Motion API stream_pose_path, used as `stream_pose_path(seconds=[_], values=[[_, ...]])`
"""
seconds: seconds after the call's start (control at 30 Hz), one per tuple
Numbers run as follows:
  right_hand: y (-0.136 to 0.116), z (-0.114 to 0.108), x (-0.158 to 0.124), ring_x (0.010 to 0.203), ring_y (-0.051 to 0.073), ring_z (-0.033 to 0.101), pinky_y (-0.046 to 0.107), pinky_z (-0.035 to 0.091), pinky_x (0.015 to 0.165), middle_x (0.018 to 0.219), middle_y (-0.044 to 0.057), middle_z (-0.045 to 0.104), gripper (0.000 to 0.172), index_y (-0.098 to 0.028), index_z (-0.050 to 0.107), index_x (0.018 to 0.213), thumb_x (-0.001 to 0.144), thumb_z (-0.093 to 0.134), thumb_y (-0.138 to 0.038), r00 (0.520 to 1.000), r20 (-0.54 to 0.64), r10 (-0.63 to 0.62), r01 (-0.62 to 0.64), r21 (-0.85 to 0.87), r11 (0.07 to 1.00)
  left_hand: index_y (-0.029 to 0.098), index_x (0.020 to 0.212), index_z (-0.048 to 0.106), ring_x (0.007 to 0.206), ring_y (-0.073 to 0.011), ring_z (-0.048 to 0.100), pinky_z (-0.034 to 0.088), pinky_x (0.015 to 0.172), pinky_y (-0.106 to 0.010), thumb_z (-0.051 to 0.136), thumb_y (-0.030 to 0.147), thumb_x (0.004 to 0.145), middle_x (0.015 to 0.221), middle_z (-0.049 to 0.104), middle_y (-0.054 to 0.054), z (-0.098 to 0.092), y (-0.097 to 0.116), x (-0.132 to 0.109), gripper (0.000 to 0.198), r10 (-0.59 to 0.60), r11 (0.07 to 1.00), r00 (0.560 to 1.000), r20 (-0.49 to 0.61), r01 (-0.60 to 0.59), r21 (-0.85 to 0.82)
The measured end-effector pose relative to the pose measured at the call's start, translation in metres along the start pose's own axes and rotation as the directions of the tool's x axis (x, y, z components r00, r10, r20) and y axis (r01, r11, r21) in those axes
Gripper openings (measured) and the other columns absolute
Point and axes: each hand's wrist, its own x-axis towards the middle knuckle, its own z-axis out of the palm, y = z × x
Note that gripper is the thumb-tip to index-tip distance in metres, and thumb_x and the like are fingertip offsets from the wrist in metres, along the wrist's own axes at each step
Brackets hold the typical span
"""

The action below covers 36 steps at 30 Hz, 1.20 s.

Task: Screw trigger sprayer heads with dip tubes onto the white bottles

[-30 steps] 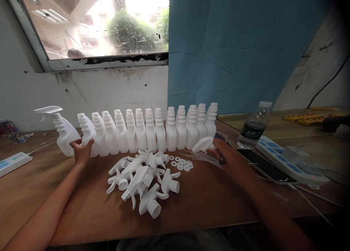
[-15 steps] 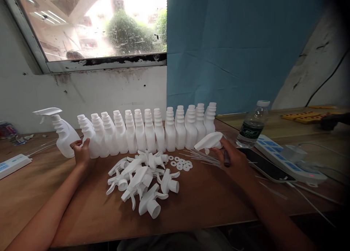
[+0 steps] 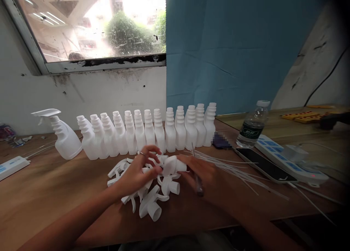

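My right hand (image 3: 206, 172) grips a white trigger spray head (image 3: 171, 166) above the pile. Held in the same hand is a slim tool (image 3: 199, 188) with a thin metal shaft, its kind unclear. My left hand (image 3: 140, 170) reaches in from the left, fingers apart and curved beside the spray head; whether its fingertips touch it I cannot tell. Beneath both hands lie several loose spray heads (image 3: 153, 207). Behind them stands a row of uncapped white bottles (image 3: 170, 136). At the left end, one bottle (image 3: 67, 143) wears a spray head. The small white washers are hidden by my hands.
Thin clear tubes (image 3: 232, 168) lie right of my right hand. Farther right are a phone (image 3: 266, 165), a water bottle (image 3: 250, 128) and a power strip (image 3: 306, 170) with cables. Another power strip (image 3: 13, 167) lies at the left edge. A dark blue object (image 3: 221, 141) sits behind the tubes.
My left hand has left the leftmost uncapped bottle and moved right, over the pile. My right hand has brought the spray head left and nearer, uncovering the tubes and the dark blue object.
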Motion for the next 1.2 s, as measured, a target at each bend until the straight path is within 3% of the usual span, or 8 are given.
stream_pose_path(seconds=[0.07,0.27,0.4,0.5,0.63,0.73,1.0,1.2], values=[[-0.008,0.008,0.004,0.087,0.018,0.067,0.031,0.054,0.078,0.105,0.005,0.068,0.036,-0.024,0.048,0.131,0.095,0.051,-0.02,0.999,0.037,-0.009,0.007,0.044,0.999,0.02,0.113,0.054,0.092,-0.0205,0.061,0.051,0.081,-0.032,0.07,0.037,0.083,0.103,0.062,-0.007,0.015,0.006,-0.002,0.039,-0.058,0.997,0.993,0.105,0.062,-0.042],[-0.013,0.016,0.003,0.073,0.016,0.061,0.029,0.052,0.065,0.101,0.006,0.061,0.055,-0.028,0.032,0.142,0.096,0.043,-0.055,0.983,-0.055,0.173,-0.147,0.321,0.936,0.017,0.101,0.055,0.073,-0.0194,0.065,0.052,0.071,-0.033,0.066,0.037,0.085,0.088,0.064,-0.006,0.017,-0.006,-0.003,0.029,-0.295,0.798,0.954,0.054,0.277,-0.536],[-0.01,0.012,-0.005,0.059,0.015,0.052,0.027,0.044,0.052,0.075,0.001,0.054,0.068,-0.023,0.051,0.114,0.085,0.025,-0.079,0.952,-0.148,0.266,-0.166,0.481,0.861,0.018,0.098,0.052,0.061,-0.0167,0.061,0.049,0.063,-0.03,0.061,0.028,0.085,0.082,0.062,-0.003,0.008,-0.013,-0.001,0.019,-0.287,0.639,0.951,0.113,0.278,-0.717],[-0.012,0.009,-0.008,0.064,0.016,0.057,0.027,0.047,0.057,0.075,0.002,0.059,0.05,-0.023,0.057,0.096,0.092,0.035,-0.067,0.951,-0.137,0.278,-0.187,0.463,0.867,0.018,0.096,0.053,0.057,-0.0146,0.058,0.045,0.059,-0.027,0.059,0.031,0.087,0.079,0.06,-0.002,0.005,-0.014,0.0,0.017,-0.289,0.606,0.947,0.14,0.294,-0.739],[-0.018,0.006,-0.005,0.078,0.016,0.065,0.027,0.052,0.07,0.087,0.002,0.067,0.009,-0.025,0.059,0.1,0.093,0.056,-0.03,0.969,-0.086,0.231,-0.186,0.357,0.915,0.018,0.094,0.052,0.052,-0.0117,0.054,0.042,0.053,-0.024,0.062,0.043,0.087,0.075,0.058,-0.001,0.007,-0.012,0.001,0.028,-0.323,0.643,0.934,0.156,0.337,-0.688],[-0.019,0.006,-0.001,0.08,0.017,0.067,0.027,0.053,0.073,0.09,0.002,0.07,0.011,-0.025,0.061,0.1,0.09,0.061,-0.022,0.984,-0.008,0.18,-0.169,0.31,0.936,0.017,0.089,0.05,0.05,-0.0091,0.051,0.039,0.049,-0.021,0.065,0.044,0.086,0.072,0.056,0.001,0.01,-0.011,0.0,0.031,-0.337,0.681,0.928,0.159,0.357,-0.64],[-0.016,0.013,0.0,0.086,0.017,0.068,0.029,0.056,0.074,0.093,0.001,0.071,0.027,-0.027,0.061,0.106,0.086,0.06,-0.009,0.995,-0.098,-0.002,0.035,0.335,0.942,0.019,0.084,0.042,0.044,-0.0066,0.042,0.03,0.043,-0.018,0.06,0.04,0.089,0.066,0.05,0.003,0.01,-0.004,0.0,0.028,-0.302,0.707,0.94,0.157,0.332,-0.625],[-0.016,0.007,-0.001,0.081,0.015,0.069,0.027,0.056,0.071,0.09,0.0,0.07,0.017,-0.024,0.063,0.1,0.088,0.059,-0.013,0.996,0.025,0.09,-0.092,0.441,0.893,0.02,0.081,0.042,0.039,-0.0048,0.03,0.02,0.036,-0.015,0.058,0.04,0.088,0.059,0.048,0.004,0.009,-0.002,-0.002,0.027,-0.325,0.684,0.924,0.199,0.375,-0.625]])
